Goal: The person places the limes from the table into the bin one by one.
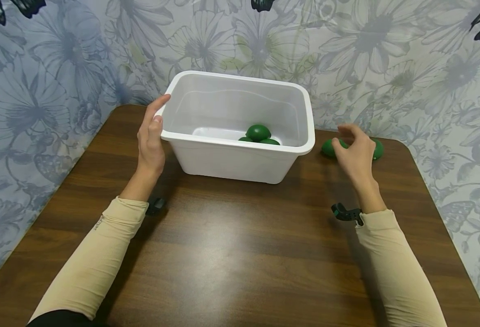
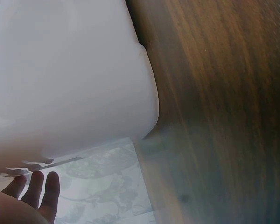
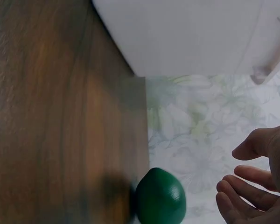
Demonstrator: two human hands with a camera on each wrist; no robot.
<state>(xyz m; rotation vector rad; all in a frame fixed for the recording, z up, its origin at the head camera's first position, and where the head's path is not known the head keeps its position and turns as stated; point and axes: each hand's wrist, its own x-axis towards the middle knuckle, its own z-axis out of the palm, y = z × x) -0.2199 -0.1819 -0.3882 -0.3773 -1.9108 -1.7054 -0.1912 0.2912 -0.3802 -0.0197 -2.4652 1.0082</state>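
A white plastic bin [image 1: 227, 159] stands on the table with several green limes [image 1: 258, 132] inside; the front wall partly hides them. My left hand [image 1: 150, 141] touches the bin's left end, its fingers fairly straight along the outside near the rim. The left wrist view shows the fingertips [image 2: 50, 186] against the outer wall. To the right of the bin, my right hand [image 1: 356, 152] hovers over more limes, one lime [image 1: 378, 149] showing on its right and green also on its left. In the right wrist view, loosely bent fingers are apart from a lime [image 3: 161, 198], holding nothing.
The brown wooden table [image 1: 223, 245] has a far edge close behind the bin and the limes. Beyond it hangs flowered wallpaper [image 1: 264, 41]. A dark wrist strap [image 1: 346, 212] sits at the right cuff.
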